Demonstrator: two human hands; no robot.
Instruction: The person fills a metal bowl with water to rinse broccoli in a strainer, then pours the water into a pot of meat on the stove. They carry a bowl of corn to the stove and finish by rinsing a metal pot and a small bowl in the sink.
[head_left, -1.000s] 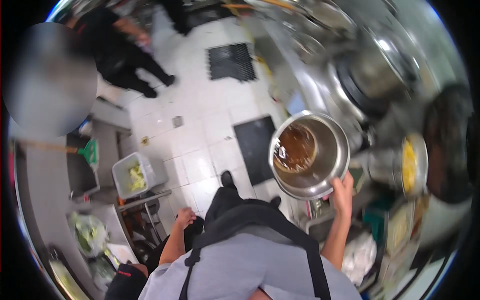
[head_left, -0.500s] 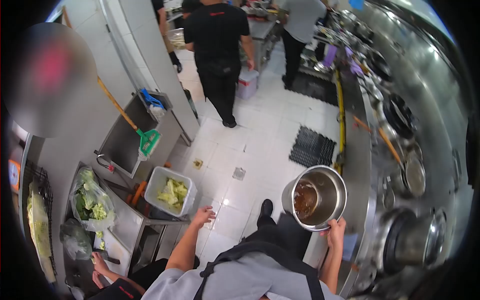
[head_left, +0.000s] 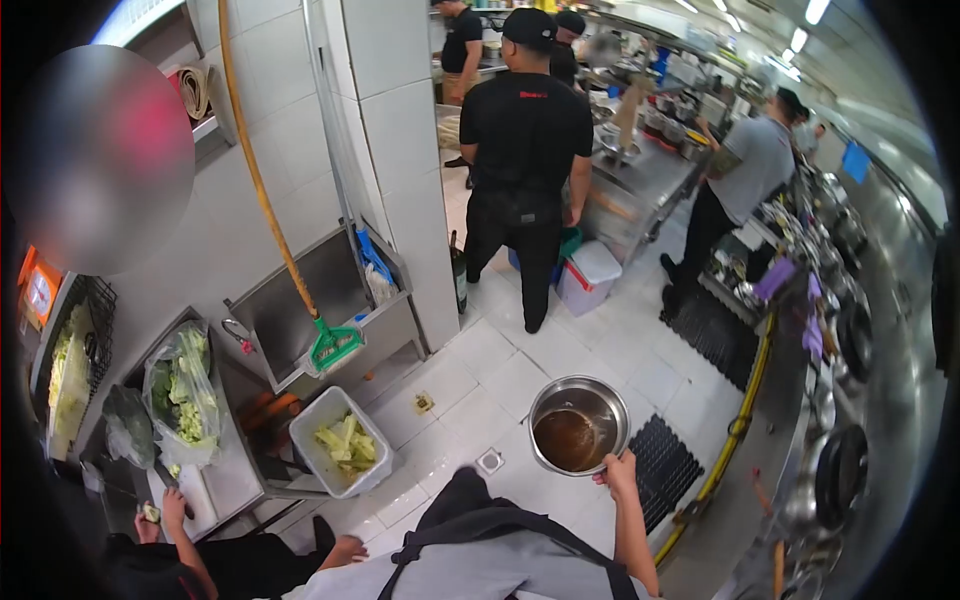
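Observation:
A steel pot (head_left: 553, 392) with brown liquid in its bottom is held out in front of me, above the tiled floor. My right hand (head_left: 617, 476) is closed on its near right side, where the handle appears to be; the fingers partly hide the grip. Low by my body, my left hand (head_left: 347, 551) holds nothing, its fingers loosely extended. Nearest to that hand stands a white bin (head_left: 352, 488) with pale green vegetable pieces inside.
A co-worker's hands (head_left: 174, 508) handle a vegetable at the left counter, beside bagged greens (head_left: 183, 400). A green broom (head_left: 333, 345) leans at the sink. People stand ahead near a lidded tub (head_left: 590, 278). Black mats (head_left: 662, 470) lie right, along a pan-lined counter.
My view has turned right and lifted, and I have stepped forward. The pot, still in my right hand, is now farther left in view. My left hand has dropped closer to my body.

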